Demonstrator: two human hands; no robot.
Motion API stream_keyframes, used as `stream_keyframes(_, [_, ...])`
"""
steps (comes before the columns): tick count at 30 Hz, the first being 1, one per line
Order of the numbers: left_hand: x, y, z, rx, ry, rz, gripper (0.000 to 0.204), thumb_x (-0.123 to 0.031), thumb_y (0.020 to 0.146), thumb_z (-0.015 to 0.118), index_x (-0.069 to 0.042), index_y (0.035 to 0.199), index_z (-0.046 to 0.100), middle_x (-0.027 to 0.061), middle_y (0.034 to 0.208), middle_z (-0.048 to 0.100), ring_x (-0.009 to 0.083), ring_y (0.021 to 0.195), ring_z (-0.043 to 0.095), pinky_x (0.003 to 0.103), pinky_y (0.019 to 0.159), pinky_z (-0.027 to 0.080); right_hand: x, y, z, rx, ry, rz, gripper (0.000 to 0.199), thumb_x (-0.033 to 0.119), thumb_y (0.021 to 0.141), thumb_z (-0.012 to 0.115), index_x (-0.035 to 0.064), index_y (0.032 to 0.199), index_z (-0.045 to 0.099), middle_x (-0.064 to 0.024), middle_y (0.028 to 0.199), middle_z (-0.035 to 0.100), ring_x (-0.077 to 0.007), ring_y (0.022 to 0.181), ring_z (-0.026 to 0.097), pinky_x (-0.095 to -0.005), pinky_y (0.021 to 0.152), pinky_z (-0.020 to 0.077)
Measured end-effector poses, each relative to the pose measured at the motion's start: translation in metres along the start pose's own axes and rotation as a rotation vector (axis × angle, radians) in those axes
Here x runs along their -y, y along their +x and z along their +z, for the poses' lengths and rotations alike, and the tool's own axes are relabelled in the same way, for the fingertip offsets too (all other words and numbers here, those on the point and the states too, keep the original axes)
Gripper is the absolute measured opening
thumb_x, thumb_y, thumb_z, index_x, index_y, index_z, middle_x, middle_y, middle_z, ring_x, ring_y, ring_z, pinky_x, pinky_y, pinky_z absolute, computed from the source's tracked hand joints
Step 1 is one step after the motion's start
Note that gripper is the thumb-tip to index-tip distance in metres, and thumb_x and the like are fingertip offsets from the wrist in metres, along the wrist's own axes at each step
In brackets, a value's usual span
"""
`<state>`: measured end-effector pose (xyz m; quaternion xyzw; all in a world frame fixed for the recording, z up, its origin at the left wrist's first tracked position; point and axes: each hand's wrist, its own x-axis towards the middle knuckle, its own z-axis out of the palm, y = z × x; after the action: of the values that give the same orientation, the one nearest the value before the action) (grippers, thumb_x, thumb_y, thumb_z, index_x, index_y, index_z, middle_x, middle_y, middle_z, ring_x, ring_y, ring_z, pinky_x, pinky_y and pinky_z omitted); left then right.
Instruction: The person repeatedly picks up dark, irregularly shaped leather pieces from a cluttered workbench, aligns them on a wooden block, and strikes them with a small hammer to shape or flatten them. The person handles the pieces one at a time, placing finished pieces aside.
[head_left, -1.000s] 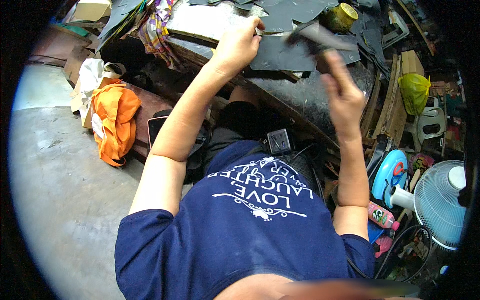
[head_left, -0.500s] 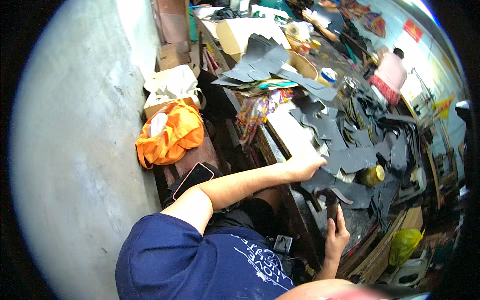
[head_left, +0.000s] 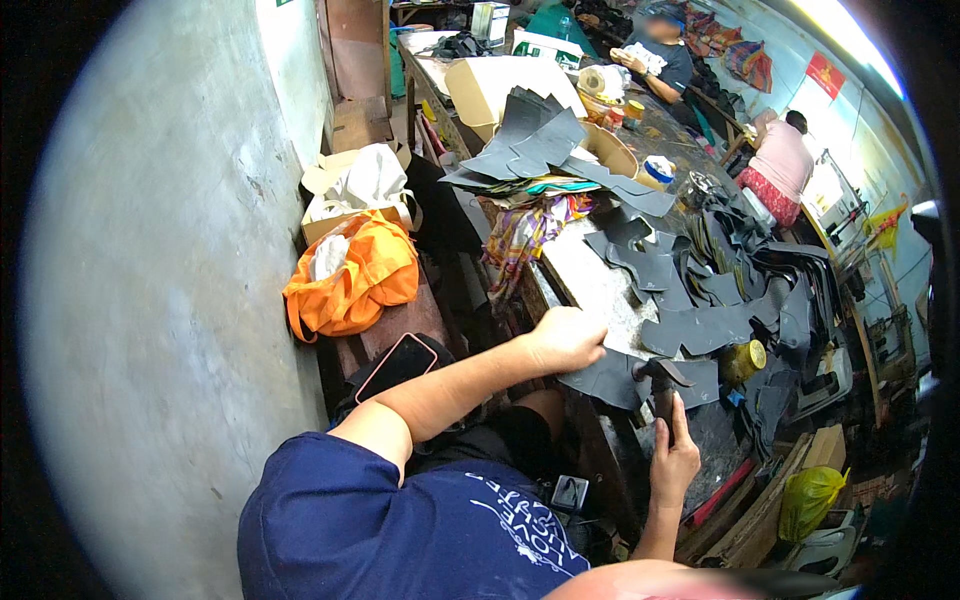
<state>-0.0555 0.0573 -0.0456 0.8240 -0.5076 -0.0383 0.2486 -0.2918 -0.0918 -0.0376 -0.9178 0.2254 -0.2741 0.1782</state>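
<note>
My left hand (head_left: 570, 340) is closed in a fist at the near edge of the worktable. Its fingers meet the upper edge of a dark grey cut piece of sheet material (head_left: 610, 382), and the fingertips are hidden. My right hand (head_left: 674, 462) is wrapped round the dark handle of a hammer (head_left: 664, 376), its index finger stretched along the handle. The hammer is upright, its curved metal head over the grey piece; whether they touch I cannot tell. Just beyond lies another grey cut piece (head_left: 695, 328). To the right stands a yellow-lidded jar (head_left: 743, 361).
A pale slab (head_left: 595, 270) lies on the table (head_left: 715, 440). Stacked grey pieces (head_left: 530, 135) rise at the back. On the left, an orange bag (head_left: 355, 280) and a phone (head_left: 398, 365) rest on a bench beside the wall. Two people (head_left: 782, 160) sit across the table.
My left hand has drawn back to the left, and the grey piece has shifted left with it. The hammer has stayed nearly in place in my right hand. The view has tilted slightly.
</note>
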Motion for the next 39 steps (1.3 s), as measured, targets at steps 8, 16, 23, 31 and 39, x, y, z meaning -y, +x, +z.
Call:
stream_keyframes(8, [0.0,-0.005,0.006,-0.094,-0.128,-0.034,0.026,-0.036,0.087,0.066,-0.012,0.095,0.069,0.0147,0.082,0.07,0.0344,0.084,0.068,0.046,0.072,0.053,0.015,0.008,-0.027,0.04,-0.06,-0.005,0.044,0.021,0.09,0.068,0.0199,0.134,0.061,-0.0133,0.107,0.071,-0.0318,0.086,0.07,-0.0381,0.073,0.0537])
stream_keyframes(16, [0.016,-0.014,-0.018,-0.061,-0.224,-0.01,0.027,-0.032,0.085,0.067,-0.006,0.092,0.071,0.0165,0.09,0.07,0.0339,0.086,0.069,0.043,0.076,0.054,-0.004,0.012,-0.006,-0.045,0.006,-0.151,0.044,0.016,0.091,0.067,0.0199,0.134,0.061,-0.0134,0.114,0.069,-0.0308,0.095,0.069,-0.0373,0.081,0.0534])
stream_keyframes(23, [0.034,-0.019,-0.008,0.023,-0.402,-0.084,0.031,-0.028,0.086,0.068,0.0,0.099,0.072,0.0183,0.083,0.071,0.0251,0.076,0.07,0.035,0.073,0.054,-0.017,0.016,-0.048,-0.215,0.083,0.01,0.044,0.022,0.092,0.069,0.0226,0.135,0.06,-0.0065,0.122,0.069,-0.0146,0.1,0.07,-0.0299,0.083,0.0535])
stream_keyframes(31, [0.024,-0.014,-0.023,0.076,-0.442,-0.124,0.029,-0.025,0.088,0.066,0.002,0.098,0.07,0.0172,0.078,0.069,0.0204,0.07,0.067,0.033,0.069,0.052,0.002,0.015,-0.019,0.016,-0.214,0.093,0.039,0.037,0.092,0.065,0.0375,0.13,0.061,-0.0076,0.105,0.072,-0.0281,0.088,0.07,-0.0354,0.072,0.0557])
stream_keyframes(39, [0.02,-0.031,-0.031,0.06,-0.441,-0.139,0.027,-0.022,0.088,0.067,0.003,0.096,0.068,0.0164,0.076,0.067,0.0192,0.069,0.065,0.032,0.069,0.052,0.016,0.025,-0.012,-0.307,0.101,-0.21,0.039,0.03,0.091,0.068,0.0301,0.131,0.063,-0.0093,0.11,0.071,-0.0247,0.087,0.072,-0.0356,0.072,0.056])
